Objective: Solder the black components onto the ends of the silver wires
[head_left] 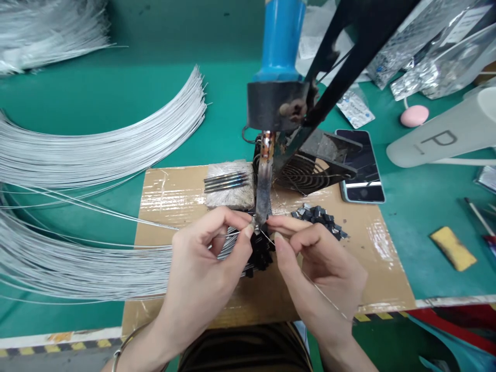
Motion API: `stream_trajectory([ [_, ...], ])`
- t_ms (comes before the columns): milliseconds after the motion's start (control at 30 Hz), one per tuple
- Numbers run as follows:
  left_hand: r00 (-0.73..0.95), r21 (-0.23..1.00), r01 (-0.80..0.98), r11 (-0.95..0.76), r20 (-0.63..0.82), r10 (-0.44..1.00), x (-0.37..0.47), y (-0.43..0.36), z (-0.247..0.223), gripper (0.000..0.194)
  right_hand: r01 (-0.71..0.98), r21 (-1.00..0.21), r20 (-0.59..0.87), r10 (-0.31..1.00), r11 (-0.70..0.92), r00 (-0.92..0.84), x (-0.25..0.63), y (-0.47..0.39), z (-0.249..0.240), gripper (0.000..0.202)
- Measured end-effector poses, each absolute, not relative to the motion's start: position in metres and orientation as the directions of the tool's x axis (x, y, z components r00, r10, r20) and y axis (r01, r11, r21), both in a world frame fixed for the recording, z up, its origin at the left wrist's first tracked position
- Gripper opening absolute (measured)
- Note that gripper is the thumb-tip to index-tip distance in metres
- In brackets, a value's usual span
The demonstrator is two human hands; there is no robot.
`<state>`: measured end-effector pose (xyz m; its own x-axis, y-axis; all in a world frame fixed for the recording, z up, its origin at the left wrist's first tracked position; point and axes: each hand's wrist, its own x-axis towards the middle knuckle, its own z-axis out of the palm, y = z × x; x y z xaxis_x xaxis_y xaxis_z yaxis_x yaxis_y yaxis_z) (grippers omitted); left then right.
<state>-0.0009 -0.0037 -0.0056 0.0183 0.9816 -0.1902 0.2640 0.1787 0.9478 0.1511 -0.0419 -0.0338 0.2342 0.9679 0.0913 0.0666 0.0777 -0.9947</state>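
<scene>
A soldering iron (282, 46) with a blue handle hangs tip-down in a black clamp, its bit (264, 188) between my hands. My left hand (209, 263) is closed in a pinch at the bit's lower end, on a thin grey wire with a small metal piece at its end; the fingertips partly hide it. My right hand (321, 274) pinches a thin strand of solder wire (327, 295), whose front end points at the bit. Below the fingertips lie black connector ends (260, 253) of a bundle of grey wires (127, 271).
Cardboard (380, 268) covers the green table. Behind the bit are a black fan (313, 170) and a pale block (228, 194) with dark rods. Loose black connectors (320, 217), a phone (362, 165), a yellow sponge (452, 248) and a cup (445, 132) lie rightward. Another wire bundle (116, 150) lies left.
</scene>
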Motion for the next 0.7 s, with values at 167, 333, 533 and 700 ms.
stream_trajectory([
  [167, 0.028, 0.95, 0.256, 0.18, -0.193, 0.981, -0.0017, -0.004, -0.0061, 0.011, 0.07, -0.995, 0.091, 0.967, 0.076, 0.239, 0.1508, -0.0421, -0.0338, 0.024],
  [333, 0.025, 0.951, 0.257, 0.171, -0.184, 0.983, -0.0021, -0.0047, -0.0051, 0.012, 0.095, -0.992, 0.105, 0.965, 0.084, 0.241, 0.1509, -0.0413, -0.032, 0.022],
  [533, 0.022, 0.944, 0.287, 0.159, -0.173, 0.985, -0.0024, -0.0046, -0.0037, 0.011, 0.096, -0.991, 0.111, 0.967, 0.091, 0.23, 0.1514, -0.041, -0.031, 0.023],
  [700, 0.026, 0.951, 0.271, 0.148, -0.161, 0.987, -0.0022, -0.0043, -0.0048, 0.012, 0.109, -0.989, 0.124, 0.963, 0.1, 0.24, 0.1502, -0.0399, -0.0313, 0.022],
])
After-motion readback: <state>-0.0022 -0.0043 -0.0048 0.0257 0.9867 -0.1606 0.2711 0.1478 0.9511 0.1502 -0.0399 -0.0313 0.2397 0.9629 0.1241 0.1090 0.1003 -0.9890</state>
